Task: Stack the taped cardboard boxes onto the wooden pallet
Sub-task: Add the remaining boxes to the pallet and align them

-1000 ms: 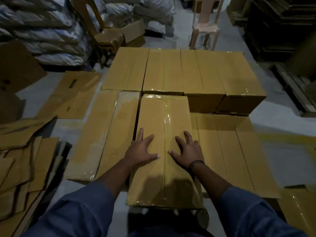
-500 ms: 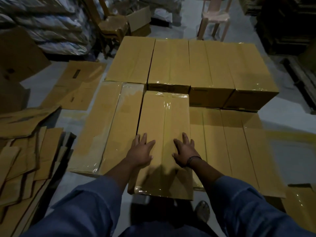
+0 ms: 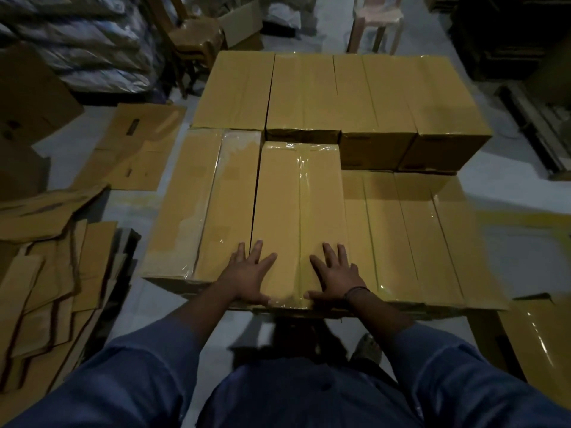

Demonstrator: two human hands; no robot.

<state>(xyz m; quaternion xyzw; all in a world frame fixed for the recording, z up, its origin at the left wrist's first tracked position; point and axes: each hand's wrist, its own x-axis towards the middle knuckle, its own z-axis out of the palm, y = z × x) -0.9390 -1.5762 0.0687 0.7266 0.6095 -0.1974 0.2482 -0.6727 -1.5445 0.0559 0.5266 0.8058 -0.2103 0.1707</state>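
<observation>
From the head view, the taped box (image 3: 298, 208) lies in the near row of the stack. Its long axis runs straight away from the person toward the far row of boxes (image 3: 340, 94). The wooden pallet is hidden under all this cardboard, so I can't pick it out.

Both hands are flat on the near end of that box. The left hand (image 3: 247, 273) sits left of the shiny tape seam and the right hand (image 3: 335, 274), with a dark band at the wrist, sits right of it. The fingers are spread and straight, pointing up the box, and the thumbs lie along its near edge. They pinch nothing and press palm-down.

The far end of the box looks tight against the front face of the far row, or very nearly so. It stands higher than the lower boxes (image 3: 417, 236) on its right. Against the wrapped pair (image 3: 210, 205) on its left, I can't tell the level.

Any final nudge looks like it goes forward, along the seam. Neither hand is nearer, since they mirror each other across it.

I can read no brand, label or print anywhere, only glare on clear tape. Flattened cardboard (image 3: 46, 273) litters the floor at the left.
</observation>
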